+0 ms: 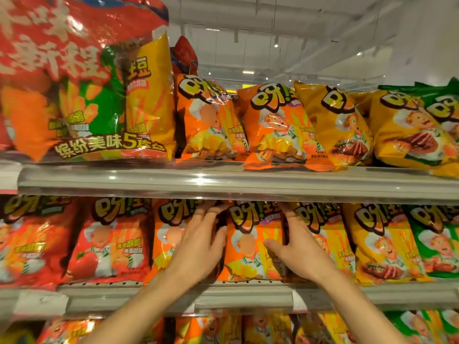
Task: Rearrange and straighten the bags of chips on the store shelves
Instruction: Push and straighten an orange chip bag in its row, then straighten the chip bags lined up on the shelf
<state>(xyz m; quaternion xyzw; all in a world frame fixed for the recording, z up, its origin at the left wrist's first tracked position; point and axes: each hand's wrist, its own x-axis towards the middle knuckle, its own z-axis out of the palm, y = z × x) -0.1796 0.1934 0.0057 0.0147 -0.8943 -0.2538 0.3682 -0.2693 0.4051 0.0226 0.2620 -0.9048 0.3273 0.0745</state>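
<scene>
On the middle shelf (173,297) stands an upright orange chip bag (250,247), flanked by my two hands. My left hand (202,240) has straight fingers pushed into the gap on the bag's left, against another orange bag (166,234). My right hand (298,249) holds the bag's right edge, with its thumb across the front. Its fingers are slipped between this bag and a yellow bag (330,244). The fingertips of both hands are hidden in shadow under the upper shelf.
Red bags (106,242) stand to the left, more yellow (382,244) and green bags (437,242) to the right. The upper shelf (223,181) carries a large multipack (82,95) and leaning orange (273,130) and yellow bags (340,127). More bags fill the bottom shelf.
</scene>
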